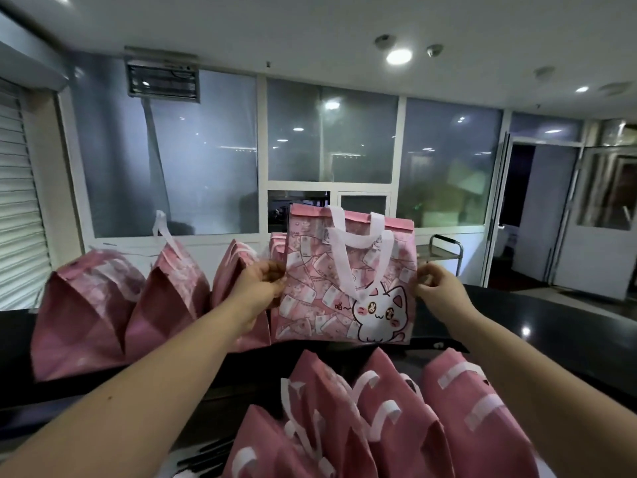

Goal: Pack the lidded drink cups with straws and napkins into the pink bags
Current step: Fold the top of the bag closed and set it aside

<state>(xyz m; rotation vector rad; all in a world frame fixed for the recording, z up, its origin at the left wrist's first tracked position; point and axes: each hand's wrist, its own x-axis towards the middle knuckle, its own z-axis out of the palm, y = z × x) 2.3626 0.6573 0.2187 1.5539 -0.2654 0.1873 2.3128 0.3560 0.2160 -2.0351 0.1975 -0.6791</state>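
— Where is the pink cat bag [348,284]?
— Upright at the black counter [517,326], between both hands. The left hand [256,288] pinches its left edge, the right hand [436,288] its right edge.
— And the rest?
— Other pink bags [103,315] stand to its left, and more lie nearer the camera

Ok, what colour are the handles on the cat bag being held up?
Pale pink, almost white handles on the cat bag; clearest in the head view.
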